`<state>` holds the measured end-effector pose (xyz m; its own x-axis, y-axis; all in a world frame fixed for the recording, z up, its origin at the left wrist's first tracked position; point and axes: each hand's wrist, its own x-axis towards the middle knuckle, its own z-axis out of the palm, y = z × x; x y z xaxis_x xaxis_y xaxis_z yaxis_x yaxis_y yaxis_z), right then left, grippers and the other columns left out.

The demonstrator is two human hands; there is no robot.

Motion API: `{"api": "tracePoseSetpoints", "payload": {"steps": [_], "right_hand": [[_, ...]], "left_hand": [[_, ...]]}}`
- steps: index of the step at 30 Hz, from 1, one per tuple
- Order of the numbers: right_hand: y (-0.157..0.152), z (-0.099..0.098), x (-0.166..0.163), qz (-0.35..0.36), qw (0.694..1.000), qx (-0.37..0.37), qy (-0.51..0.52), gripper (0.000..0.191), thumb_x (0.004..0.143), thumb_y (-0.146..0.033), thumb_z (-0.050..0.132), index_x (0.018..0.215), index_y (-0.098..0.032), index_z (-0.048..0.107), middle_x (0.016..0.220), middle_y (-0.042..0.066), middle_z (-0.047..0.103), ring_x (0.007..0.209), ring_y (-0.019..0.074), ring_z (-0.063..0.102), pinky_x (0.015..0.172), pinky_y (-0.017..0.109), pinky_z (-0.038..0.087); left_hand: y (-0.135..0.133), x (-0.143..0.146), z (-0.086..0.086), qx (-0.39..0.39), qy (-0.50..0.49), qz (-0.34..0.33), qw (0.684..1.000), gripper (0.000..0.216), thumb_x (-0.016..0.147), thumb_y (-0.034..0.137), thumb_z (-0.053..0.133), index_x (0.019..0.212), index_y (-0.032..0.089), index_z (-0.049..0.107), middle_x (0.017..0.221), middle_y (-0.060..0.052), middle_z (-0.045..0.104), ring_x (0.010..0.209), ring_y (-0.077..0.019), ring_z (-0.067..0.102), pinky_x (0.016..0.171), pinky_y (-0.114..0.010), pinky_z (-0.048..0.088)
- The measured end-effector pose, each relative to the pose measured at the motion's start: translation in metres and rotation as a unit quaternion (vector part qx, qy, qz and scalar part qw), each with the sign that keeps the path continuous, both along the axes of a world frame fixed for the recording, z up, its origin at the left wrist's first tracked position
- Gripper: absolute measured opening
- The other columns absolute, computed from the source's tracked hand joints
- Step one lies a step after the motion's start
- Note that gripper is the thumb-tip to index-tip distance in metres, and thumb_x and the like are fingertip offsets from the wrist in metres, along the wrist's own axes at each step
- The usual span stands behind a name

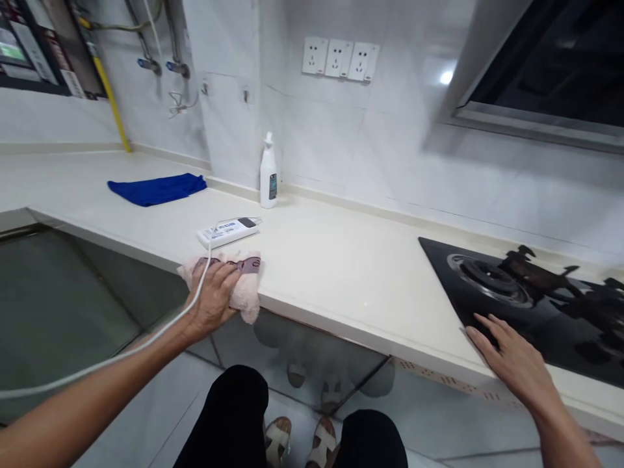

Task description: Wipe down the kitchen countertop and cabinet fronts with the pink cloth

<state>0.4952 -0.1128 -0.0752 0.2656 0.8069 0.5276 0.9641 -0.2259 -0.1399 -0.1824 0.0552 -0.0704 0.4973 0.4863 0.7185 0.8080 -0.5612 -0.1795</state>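
My left hand [212, 300] presses a pale pink cloth [247, 289] with a mauve patterned band onto the front edge of the counter. Part of this cloth hangs over the edge. Just behind it lies a white device like a power bank [228, 233]; a white cable [146, 341] crosses in front of my left forearm toward it. On the right, my right hand [514, 354] rests with fingers apart at the front left corner of the black gas hob [451, 266], holding nothing.
A white spray bottle [268, 175] stands upright against the wall. A blue cloth [156, 189] lies on the counter [341, 260] at the left. Above the hob hangs a dark range hood [550, 71]. Wall sockets [340, 58] and a yellow pipe [110, 97] are behind.
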Motion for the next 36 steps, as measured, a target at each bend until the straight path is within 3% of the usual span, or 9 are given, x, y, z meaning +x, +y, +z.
{"api": "tracePoseSetpoints", "payload": {"steps": [5,11,16,19,23,26,29,33,36], "right_hand": [[0.000,0.002,-0.002,-0.011,0.999,-0.032,0.015,0.071,0.095,-0.072,0.034,0.140,-0.027,0.066,0.152,0.012,0.060,0.147,0.0375,0.049,0.118,0.060,0.043],[-0.002,0.012,-0.010,-0.016,0.999,-0.046,0.020,0.077,0.097,-0.077,0.030,0.141,-0.023,0.064,0.156,0.015,0.056,0.148,0.0375,0.048,0.120,0.062,0.040],[-0.001,0.016,-0.011,-0.019,0.999,-0.046,0.023,0.077,0.097,-0.076,0.030,0.139,-0.022,0.065,0.154,0.016,0.058,0.147,0.0370,0.050,0.120,0.061,0.041],[-0.001,0.015,-0.008,-0.016,0.999,-0.046,0.024,0.077,0.097,-0.077,0.030,0.139,-0.022,0.065,0.154,0.015,0.058,0.146,0.0370,0.051,0.120,0.061,0.041],[-0.002,0.013,-0.006,-0.007,0.999,-0.035,0.027,0.074,0.096,-0.076,0.032,0.139,-0.024,0.064,0.151,0.014,0.061,0.146,0.0355,0.051,0.121,0.059,0.041],[-0.002,0.012,-0.007,0.003,0.999,-0.033,0.035,0.072,0.097,-0.073,0.032,0.138,-0.023,0.065,0.151,0.015,0.061,0.146,0.0346,0.051,0.122,0.057,0.040],[-0.001,0.014,-0.007,0.006,0.998,-0.028,0.056,0.070,0.098,-0.069,0.032,0.136,-0.021,0.066,0.153,0.016,0.059,0.147,0.0348,0.050,0.123,0.058,0.038],[-0.003,0.028,-0.018,0.016,0.993,0.008,0.120,0.067,0.097,-0.067,0.039,0.131,-0.018,0.068,0.148,0.019,0.061,0.144,0.0376,0.051,0.122,0.061,0.037],[-0.010,0.044,-0.074,0.051,0.977,0.122,0.169,0.061,0.097,-0.066,0.048,0.130,-0.017,0.066,0.142,0.021,0.062,0.138,0.0371,0.055,0.119,0.060,0.041]], "left_hand": [[-0.041,0.098,-0.004,-0.013,-0.012,-0.010,1.000,0.072,0.085,0.031,0.067,0.152,0.022,0.043,0.144,-0.018,0.061,0.139,-0.0418,0.050,0.120,-0.067,0.030],[-0.075,0.200,-0.015,-0.028,-0.027,-0.042,0.998,0.062,0.088,0.035,0.069,0.146,0.022,0.053,0.142,-0.016,0.064,0.140,-0.0404,0.048,0.120,-0.065,0.029],[-0.093,0.293,-0.020,-0.023,0.006,-0.114,0.993,0.042,0.096,0.021,0.061,0.138,0.024,0.060,0.137,-0.016,0.066,0.135,-0.0369,0.055,0.110,-0.064,0.040],[-0.108,0.351,-0.015,-0.011,0.055,-0.165,0.985,0.037,0.101,0.024,0.054,0.137,0.020,0.061,0.138,-0.021,0.064,0.129,-0.0382,0.060,0.102,-0.064,0.045],[-0.119,0.398,-0.007,0.054,0.095,-0.220,0.969,0.037,0.103,0.022,0.048,0.136,0.018,0.063,0.137,-0.021,0.065,0.125,-0.0383,0.063,0.095,-0.060,0.047],[-0.113,0.391,-0.003,0.079,0.098,-0.263,0.957,0.034,0.105,0.022,0.047,0.134,0.017,0.063,0.134,-0.018,0.067,0.122,-0.0333,0.065,0.093,-0.052,0.049],[-0.097,0.348,0.001,0.080,0.086,-0.280,0.953,0.032,0.105,0.024,0.049,0.134,0.016,0.062,0.133,-0.015,0.068,0.122,-0.0312,0.064,0.096,-0.048,0.050],[-0.072,0.268,0.015,-0.004,0.110,-0.216,0.970,0.043,0.096,0.023,0.065,0.138,0.021,0.058,0.135,-0.014,0.067,0.129,-0.0345,0.059,0.104,-0.053,0.046],[-0.061,0.225,0.035,-0.094,0.142,-0.153,0.973,0.071,0.079,0.022,0.083,0.143,0.024,0.054,0.140,-0.014,0.065,0.130,-0.0373,0.058,0.106,-0.054,0.045]]}}
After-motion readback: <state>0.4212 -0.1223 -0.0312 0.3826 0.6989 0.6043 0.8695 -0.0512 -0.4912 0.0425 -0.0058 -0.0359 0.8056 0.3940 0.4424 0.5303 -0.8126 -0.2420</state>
